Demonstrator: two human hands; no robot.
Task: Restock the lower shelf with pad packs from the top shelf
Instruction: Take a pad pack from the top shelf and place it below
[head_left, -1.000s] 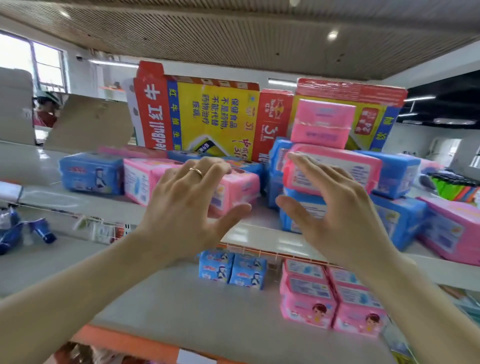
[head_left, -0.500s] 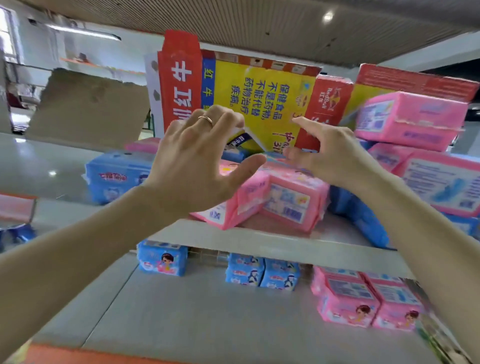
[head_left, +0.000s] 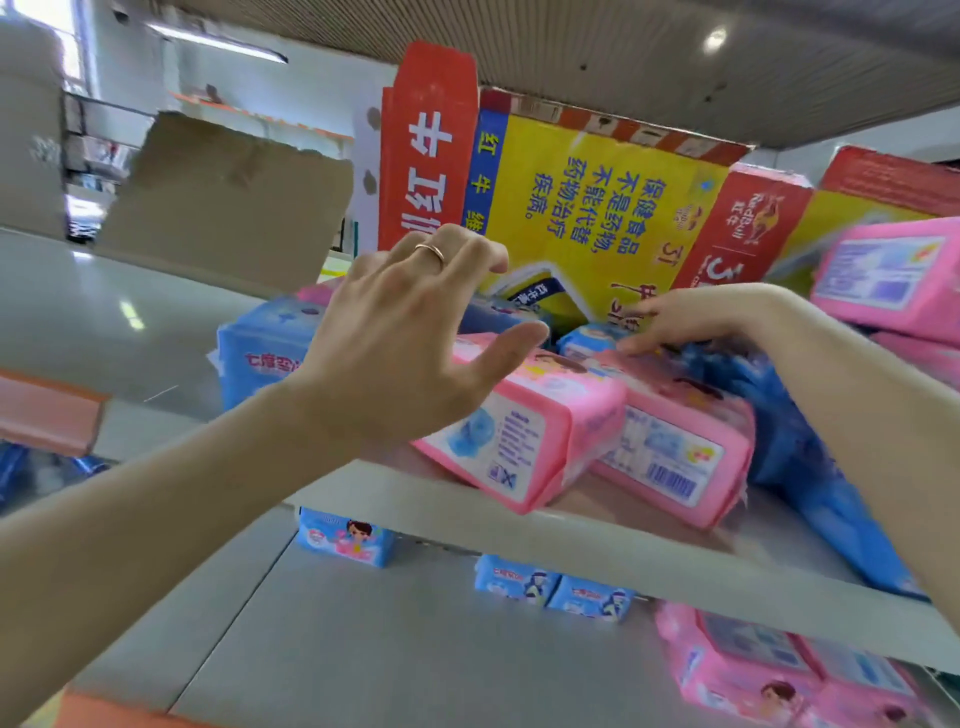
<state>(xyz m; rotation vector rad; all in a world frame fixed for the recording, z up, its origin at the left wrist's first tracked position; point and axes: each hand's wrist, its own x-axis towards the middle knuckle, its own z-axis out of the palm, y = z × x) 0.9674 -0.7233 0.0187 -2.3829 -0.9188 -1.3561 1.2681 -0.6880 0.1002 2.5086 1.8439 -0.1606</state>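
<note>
The near pink pad pack (head_left: 540, 431) and the far pink pad pack (head_left: 675, 447) lie side by side on the top shelf (head_left: 467, 506), with the near one overhanging the front edge. The left hand (head_left: 400, 343) is positioned over the near pack, fingers spread wide and holding nothing. The right hand (head_left: 691, 317) rests straight fingers on the far pack's rear end.

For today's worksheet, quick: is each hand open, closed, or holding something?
Left hand: open, fingers spread in front of the left pink pad pack, gripping nothing.
Right hand: open, straight fingers at the right pink pad pack's far end.
</note>
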